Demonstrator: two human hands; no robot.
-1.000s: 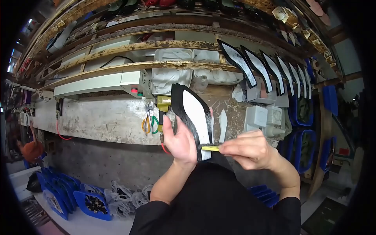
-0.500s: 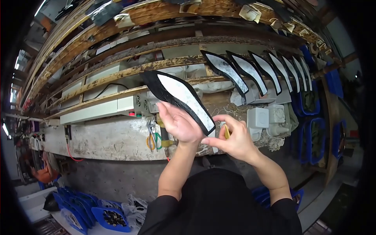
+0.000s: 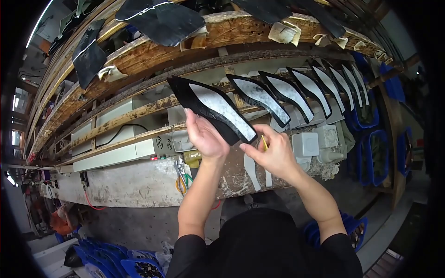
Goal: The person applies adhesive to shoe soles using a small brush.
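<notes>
Insole piece (image 3: 211, 109), black-edged with a pale grey face, is raised up against the wooden rack (image 3: 139, 55), its pointed tip aimed up and left and its wider end down by the two hands. Left hand (image 3: 204, 136) clasps it from underneath, fingers curled onto its lower edge. Right hand (image 3: 273, 155) sits just beside that wider end, thumb and fingers pinched shut on a thin yellow tool (image 3: 263, 142) that pokes up between them; whether the tool touches the piece I cannot tell.

To the right of the held piece, a row of like pieces (image 3: 296, 95) leans on the same rack, each overlapping the next and running off toward the blue bins (image 3: 375, 157). Black scraps (image 3: 162, 18) hang over the topmost plank. Under the rack runs a stained bench (image 3: 125, 180), with scissors (image 3: 181, 178) hanging at its front edge near the left forearm and two pale strips (image 3: 252, 171) hanging below the right hand. Grey boxes (image 3: 308, 143) stand on the bench just right of that hand.
</notes>
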